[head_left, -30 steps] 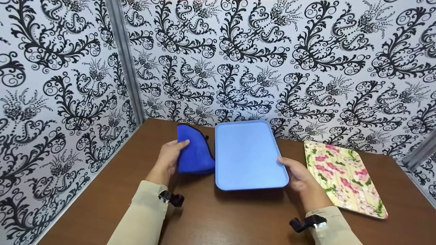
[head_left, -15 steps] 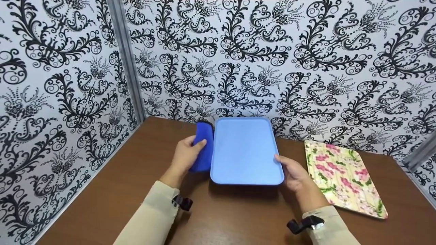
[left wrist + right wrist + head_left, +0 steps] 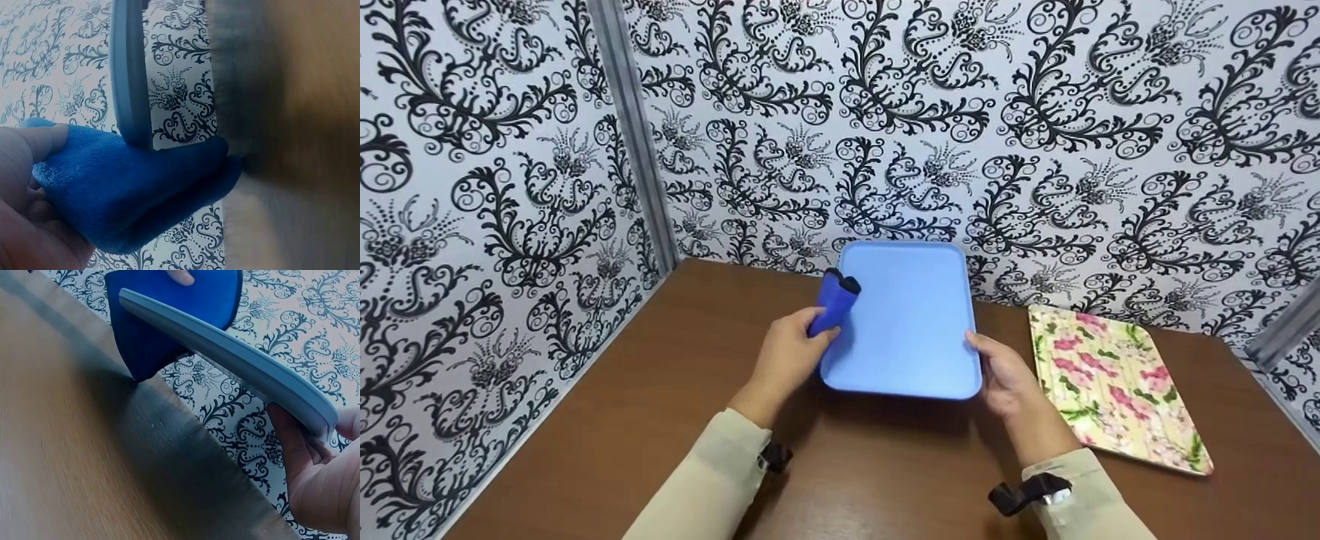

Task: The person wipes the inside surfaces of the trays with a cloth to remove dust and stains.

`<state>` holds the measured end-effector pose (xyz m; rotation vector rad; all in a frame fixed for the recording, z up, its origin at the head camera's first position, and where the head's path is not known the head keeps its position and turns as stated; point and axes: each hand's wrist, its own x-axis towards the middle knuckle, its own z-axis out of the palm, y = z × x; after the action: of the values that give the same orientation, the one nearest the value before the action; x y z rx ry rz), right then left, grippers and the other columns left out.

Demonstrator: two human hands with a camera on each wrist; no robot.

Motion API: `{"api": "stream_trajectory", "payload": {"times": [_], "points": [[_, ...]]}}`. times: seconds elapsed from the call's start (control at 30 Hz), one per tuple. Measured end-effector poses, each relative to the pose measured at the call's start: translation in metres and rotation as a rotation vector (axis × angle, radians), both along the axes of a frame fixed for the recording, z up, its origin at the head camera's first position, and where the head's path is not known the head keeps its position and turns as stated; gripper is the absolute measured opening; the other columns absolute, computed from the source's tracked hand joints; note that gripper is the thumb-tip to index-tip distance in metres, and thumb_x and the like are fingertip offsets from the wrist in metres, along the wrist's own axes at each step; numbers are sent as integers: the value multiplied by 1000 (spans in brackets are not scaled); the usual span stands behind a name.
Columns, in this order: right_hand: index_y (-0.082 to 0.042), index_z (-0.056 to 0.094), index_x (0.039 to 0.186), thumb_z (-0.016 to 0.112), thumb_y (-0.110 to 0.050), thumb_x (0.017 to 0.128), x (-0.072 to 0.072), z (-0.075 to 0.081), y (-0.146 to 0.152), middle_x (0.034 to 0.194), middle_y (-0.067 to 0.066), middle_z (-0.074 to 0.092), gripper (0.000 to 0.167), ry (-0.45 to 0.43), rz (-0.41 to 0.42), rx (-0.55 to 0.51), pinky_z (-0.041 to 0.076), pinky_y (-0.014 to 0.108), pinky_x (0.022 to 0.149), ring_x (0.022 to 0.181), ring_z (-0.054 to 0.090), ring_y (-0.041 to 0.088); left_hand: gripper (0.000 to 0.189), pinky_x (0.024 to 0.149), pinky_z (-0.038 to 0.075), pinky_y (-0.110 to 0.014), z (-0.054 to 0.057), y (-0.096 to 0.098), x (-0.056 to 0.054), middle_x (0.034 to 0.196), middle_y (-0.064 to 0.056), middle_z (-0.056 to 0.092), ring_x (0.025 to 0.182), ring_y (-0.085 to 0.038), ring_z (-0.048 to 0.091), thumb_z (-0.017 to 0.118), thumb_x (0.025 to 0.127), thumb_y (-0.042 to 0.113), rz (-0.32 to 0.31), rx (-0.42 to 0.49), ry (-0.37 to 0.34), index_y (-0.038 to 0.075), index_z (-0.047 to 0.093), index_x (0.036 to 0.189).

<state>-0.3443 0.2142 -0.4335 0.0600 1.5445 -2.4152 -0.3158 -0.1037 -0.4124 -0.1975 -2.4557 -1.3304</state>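
My left hand [image 3: 793, 356] grips a folded blue cloth [image 3: 835, 298] with a dark edge, thumb on its near face. The cloth stands at the left rim of a light blue tray [image 3: 911, 322] and overlaps it in the head view. In the left wrist view the cloth [image 3: 129, 185] lies against the tray's end [image 3: 130, 84]. My right hand [image 3: 1009, 379] holds the tray by its right side, thumb on top and fingers beneath. From the right wrist view the tray [image 3: 236, 354] is raised and tilted above the table, with the cloth [image 3: 140, 343] behind its far end.
A flower-patterned board [image 3: 1117, 390] lies on the brown wooden table [image 3: 870, 472] right of the tray. Black-and-white patterned walls [image 3: 780, 112] stand close behind the table and along its left side.
My left hand has moved right with the cloth, from beside the tray to its left rim; the cloth now looks narrower. The tray has shifted slightly up in the head view, still in my right hand.
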Motion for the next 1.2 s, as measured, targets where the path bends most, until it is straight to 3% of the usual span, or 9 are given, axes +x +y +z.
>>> {"api": "stream_trajectory", "payload": {"times": [0.2,0.4,0.53,0.77,0.97,1.2], "points": [[-15,68,97,44,-19,110,2,1,-4,85,-4,75,28,0,-68,21,61,26,74,78,73,10,33,102,58,-47,-5,5,2,121,-9,77,110,-29,74,75,94,22,-9,-171,30,13,75,127],[-15,69,96,45,-18,110,5,2,-8,85,-4,75,27,9,-100,40,60,25,75,79,72,10,39,111,53,-47,-9,13,5,133,-11,72,126,-31,68,72,97,24,-23,-407,110,9,71,133],[-15,68,95,46,-17,109,5,3,-11,84,-4,74,26,14,-125,48,60,25,75,78,71,10,38,110,53,-47,-10,19,8,132,-12,72,125,-31,69,71,97,23,-15,-509,149,9,72,132],[-15,67,93,46,-17,110,9,2,-18,84,-5,72,27,41,-145,52,58,26,74,78,70,10,34,102,58,-45,-16,27,11,123,-9,77,114,-28,74,72,96,23,21,-562,220,9,75,127],[-15,67,93,48,-16,109,11,-3,-24,84,-5,72,25,38,-165,71,58,27,74,78,69,11,34,98,61,-43,-20,34,16,121,-8,78,110,-27,75,72,96,23,31,-562,195,10,75,127],[-16,66,92,48,-17,109,11,-2,-24,83,-5,72,25,38,-182,82,58,28,73,78,69,11,32,94,62,-45,-15,50,16,119,-5,79,106,-28,76,71,97,25,31,-522,174,14,75,126]]}}
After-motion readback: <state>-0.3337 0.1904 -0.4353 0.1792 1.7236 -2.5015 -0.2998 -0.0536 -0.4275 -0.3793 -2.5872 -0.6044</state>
